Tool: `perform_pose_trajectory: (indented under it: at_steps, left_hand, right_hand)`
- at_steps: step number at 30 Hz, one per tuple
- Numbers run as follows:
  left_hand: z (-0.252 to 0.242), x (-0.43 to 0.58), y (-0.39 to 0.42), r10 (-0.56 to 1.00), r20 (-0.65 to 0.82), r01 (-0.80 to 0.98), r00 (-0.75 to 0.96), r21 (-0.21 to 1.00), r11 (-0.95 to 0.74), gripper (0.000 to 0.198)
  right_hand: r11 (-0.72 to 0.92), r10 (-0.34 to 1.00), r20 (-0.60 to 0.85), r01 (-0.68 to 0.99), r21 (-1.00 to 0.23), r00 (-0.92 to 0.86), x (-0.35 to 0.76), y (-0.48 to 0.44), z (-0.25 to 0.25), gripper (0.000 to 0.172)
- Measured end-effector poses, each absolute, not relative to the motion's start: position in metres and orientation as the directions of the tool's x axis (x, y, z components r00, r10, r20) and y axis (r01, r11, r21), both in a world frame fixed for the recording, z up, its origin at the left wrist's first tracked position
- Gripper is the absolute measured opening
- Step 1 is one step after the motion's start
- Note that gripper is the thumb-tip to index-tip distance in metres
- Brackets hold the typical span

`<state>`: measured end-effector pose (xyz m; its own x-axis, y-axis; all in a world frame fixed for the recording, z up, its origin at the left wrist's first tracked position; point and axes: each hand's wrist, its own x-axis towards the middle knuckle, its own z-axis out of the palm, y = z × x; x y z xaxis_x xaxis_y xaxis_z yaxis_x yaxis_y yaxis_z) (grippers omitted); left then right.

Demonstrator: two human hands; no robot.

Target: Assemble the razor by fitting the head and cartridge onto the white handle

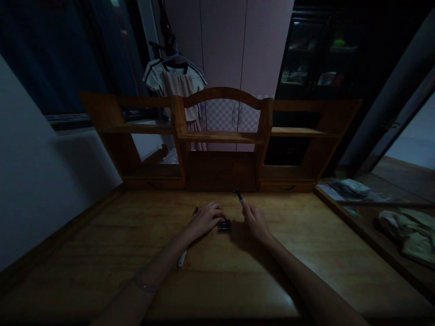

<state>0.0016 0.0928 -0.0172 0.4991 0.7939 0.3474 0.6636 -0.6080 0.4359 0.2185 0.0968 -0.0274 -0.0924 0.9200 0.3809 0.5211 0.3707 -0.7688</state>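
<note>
My right hand [256,222] is closed around a slim handle with a dark neck and a small head [238,194], much like a razor; it points up and away over the desk. My left hand [208,215] rests low on the desk with its fingers bent and closed at a small black ribbed piece [224,227], touching its upper left edge. Under my left wrist lies a long thin tool with a pale handle [182,258]; its dark far end shows beyond the hand, and the middle is hidden.
The wooden desk [136,253] carries a shelf unit [220,136] along its back edge. A wall [30,181] borders the left side. Cloth [408,233] and plastic-wrapped items [353,188] lie beyond the right edge. Clothes [176,81] hang behind the shelf. The room is dim.
</note>
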Motion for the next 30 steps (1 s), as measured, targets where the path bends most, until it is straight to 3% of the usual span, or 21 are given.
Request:
perform_pose_trajectory:
  at_steps: [10,30]
  left_hand:
    - [-0.025,0.016,0.089,0.803,0.394,0.743,0.447,0.335,-0.579,0.008]
    - [-0.027,0.010,0.091,0.827,0.361,0.690,0.431,0.459,-0.560,0.006]
  right_hand:
    - [0.386,0.912,0.401,0.524,-0.759,-0.090,0.220,0.095,-0.025,0.061]
    - [0.385,0.912,0.399,0.526,-0.758,-0.093,0.218,0.091,-0.019,0.060]
